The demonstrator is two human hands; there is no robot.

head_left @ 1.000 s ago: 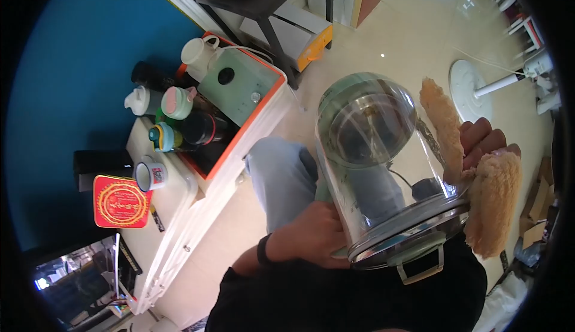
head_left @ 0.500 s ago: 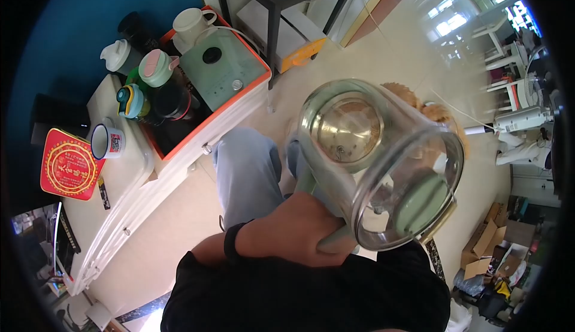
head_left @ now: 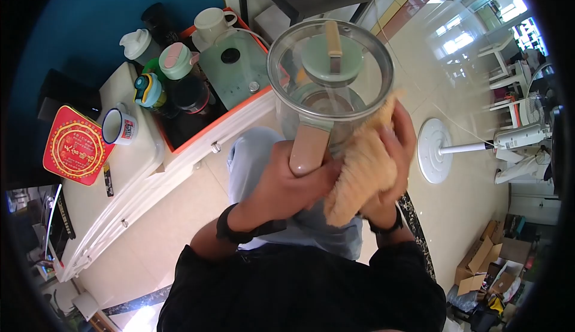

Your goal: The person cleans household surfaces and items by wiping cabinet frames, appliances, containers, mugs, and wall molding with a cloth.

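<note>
A clear glass kettle [head_left: 286, 105] with a metal-edged rim stands roughly upright in front of me, above my knees. Its pale green lid [head_left: 353, 56] is on top, with a beige tab across it. My left hand [head_left: 278, 182] is closed around the kettle's handle [head_left: 310, 147]. In my right hand [head_left: 402, 152] is a bunched tan cloth [head_left: 362, 176], pressed against or very near the kettle's right side. The cloth hides part of the glass and some of my right fingers.
On the left cabinet, an orange-edged tray [head_left: 209, 127] holds a green kettle base [head_left: 230, 83], a white mug [head_left: 212, 25] and several bottles. Beside it are an enamel mug [head_left: 120, 126] and a red tin [head_left: 78, 146]. A white fan base [head_left: 435, 151] stands on the floor at right.
The kettle has swung from tilted on its side to upright, moving up and left. The cloth and my right hand, earlier mostly hidden behind the glass, now show at its right side.
</note>
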